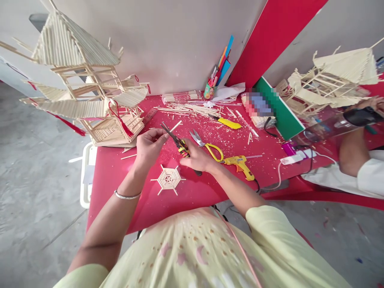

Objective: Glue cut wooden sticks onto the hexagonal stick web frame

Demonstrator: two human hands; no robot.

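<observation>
My left hand (151,146) pinches a thin wooden stick (176,126), whose pale end slants up to the right past the pliers. In my right hand (196,157) are long-nosed pliers (181,147) with black, yellow and red handles. Their dark jaws lie across the stick near my left fingertips; whether they bite on it I cannot tell. Just below both hands, a hexagonal stick web (169,179) with several spokes poking out lies flat on the red table (117,192). Yellow-handled scissors (210,146) rest beside my right hand.
A tiered stick pagoda (99,100) stands at the left. Loose sticks (192,109), a yellow utility knife (229,123), a yellow glue gun (241,166) and a pen cup (210,91) are spread behind and right. Beyond the green board (279,108) a co-worker's arm (354,152) shows.
</observation>
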